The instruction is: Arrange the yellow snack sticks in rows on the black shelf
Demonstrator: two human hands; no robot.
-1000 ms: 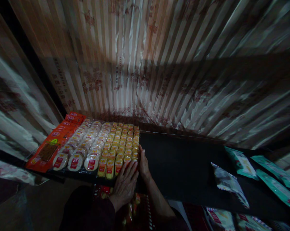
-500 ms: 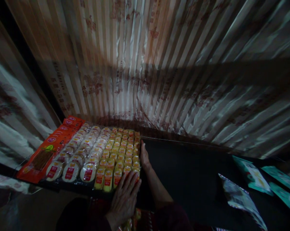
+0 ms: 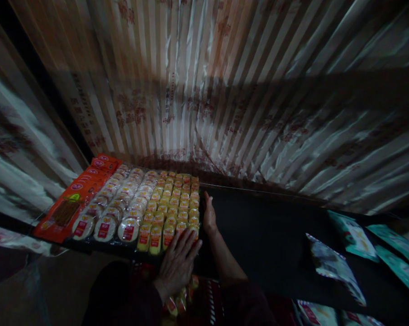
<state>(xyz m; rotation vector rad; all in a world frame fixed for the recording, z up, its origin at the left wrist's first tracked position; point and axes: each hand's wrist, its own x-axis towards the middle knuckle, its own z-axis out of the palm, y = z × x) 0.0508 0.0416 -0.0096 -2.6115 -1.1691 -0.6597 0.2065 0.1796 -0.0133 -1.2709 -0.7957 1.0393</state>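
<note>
Rows of small yellow wrapped cakes [image 3: 172, 206] stand packed together on the black shelf [image 3: 252, 226]. My left hand [image 3: 179, 260] lies with its fingers stretched out over the front right corner of these cakes. My right hand [image 3: 209, 215] is held upright beside their right side, fingers extended, with a narrow gap to the packs. Left of the yellow cakes are rows of round white wrapped cakes [image 3: 128, 229] with red labels. Orange snack packets [image 3: 67, 209] overlap at the left end. Part of the front yellow row is hidden under my left hand.
A silvery packet [image 3: 335, 267] and several teal packets [image 3: 354, 237] lie on the shelf's right part. Striped plastic sheeting [image 3: 191, 99] hangs behind the shelf. Below the front edge, more packets [image 3: 316, 312] are on a lower level.
The view has shifted slightly, so the shelf appears higher and more of the lower level shows. My right hand has come slightly away from the yellow cakes; my left hand still rests on their front.
</note>
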